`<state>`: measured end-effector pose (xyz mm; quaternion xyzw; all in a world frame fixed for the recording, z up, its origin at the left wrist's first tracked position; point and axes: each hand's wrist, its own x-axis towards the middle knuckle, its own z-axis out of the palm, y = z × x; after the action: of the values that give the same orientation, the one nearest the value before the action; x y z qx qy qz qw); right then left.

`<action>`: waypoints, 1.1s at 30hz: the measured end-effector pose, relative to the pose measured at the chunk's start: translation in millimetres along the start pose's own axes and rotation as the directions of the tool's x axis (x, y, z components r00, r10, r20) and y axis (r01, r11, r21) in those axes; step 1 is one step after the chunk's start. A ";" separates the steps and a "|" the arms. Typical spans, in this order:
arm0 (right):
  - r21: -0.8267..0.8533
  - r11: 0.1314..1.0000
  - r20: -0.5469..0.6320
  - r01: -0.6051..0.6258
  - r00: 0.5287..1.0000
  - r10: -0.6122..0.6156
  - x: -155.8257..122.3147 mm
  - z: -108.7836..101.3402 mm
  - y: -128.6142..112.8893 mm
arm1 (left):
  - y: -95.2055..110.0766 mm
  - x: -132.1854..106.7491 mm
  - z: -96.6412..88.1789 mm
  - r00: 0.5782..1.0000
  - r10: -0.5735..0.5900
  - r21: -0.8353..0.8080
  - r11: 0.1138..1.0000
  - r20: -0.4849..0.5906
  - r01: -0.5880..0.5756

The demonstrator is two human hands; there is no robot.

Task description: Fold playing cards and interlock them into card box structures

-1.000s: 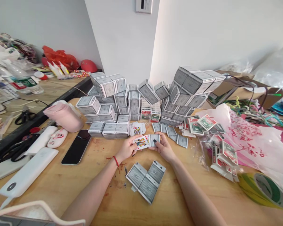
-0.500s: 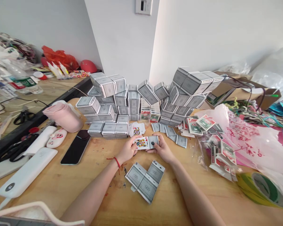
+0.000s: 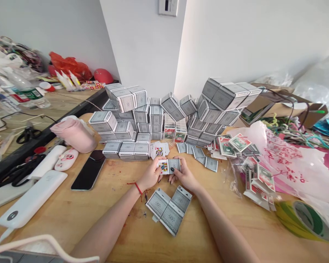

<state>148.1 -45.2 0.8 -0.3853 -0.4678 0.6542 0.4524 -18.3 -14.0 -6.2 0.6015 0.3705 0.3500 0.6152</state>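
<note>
Both hands hold playing cards (image 3: 163,167) between them, above the middle of the table. My left hand (image 3: 152,175) is closed on the left end, where a face card shows its picture side. My right hand (image 3: 184,173) grips the right end, where a patterned grey back shows, its thumb on top. Just below lies a joined piece of folded cards (image 3: 168,210), grey backs up, made of several panels. Behind my hands is a loose pile of face-up cards (image 3: 159,149). To its right, a row of folded cards (image 3: 198,153) lies on the table.
Stacked card blocks (image 3: 126,142) rise at the back left, others (image 3: 202,128) at the back right. A black phone (image 3: 88,171), a white power bank (image 3: 33,199) and a pink roll (image 3: 76,136) lie left. Card boxes (image 3: 261,177), a plastic bag (image 3: 287,164) and yellow-green tape (image 3: 304,219) are right.
My hands have drawn closer together, and the two cards overlap more, with less of the face card showing. My right hand has moved slightly left. The joined piece below stays put.
</note>
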 end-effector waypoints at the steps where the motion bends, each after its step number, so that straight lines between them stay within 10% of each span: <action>1: -0.001 1.000 -0.006 0.006 1.000 -0.006 -0.1 -0.1 -0.1 | 0.5 -0.2 0.4 1.000 0.002 -0.003 1.000 0.002 -0.002; 11: 0.047 0.989 -0.362 0.140 0.925 -0.114 7.6 -14.1 3.1 | 9.3 -3.4 3.8 0.999 0.013 -0.019 1.000 -0.034 -0.013; 19: -0.347 0.937 -0.286 0.049 0.945 -0.156 6.1 -12.8 3.1 | 12.7 -3.9 3.3 0.998 0.008 0.041 0.999 -0.059 -0.006; 23: -0.788 0.615 -0.369 0.001 0.799 -0.474 0.7 -34.5 -1.4 | 8.9 -2.6 1.4 0.994 -0.021 -0.024 1.000 -0.103 0.019; 26: -0.897 0.354 -0.437 -0.264 0.642 -0.630 -4.8 -58.3 -4.4 | 9.6 -2.2 0.8 0.991 -0.018 -0.129 0.992 -0.133 0.001; 33: -0.899 0.171 -0.413 -0.404 0.645 -0.643 1.4 -77.1 10.0 | 15.4 -2.9 1.8 0.993 -0.037 -0.162 0.987 -0.112 0.018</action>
<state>216.9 -25.0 -29.4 -0.7625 -0.5684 -0.0759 0.2995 -17.9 -17.0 9.3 0.5238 0.3841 0.4041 0.6440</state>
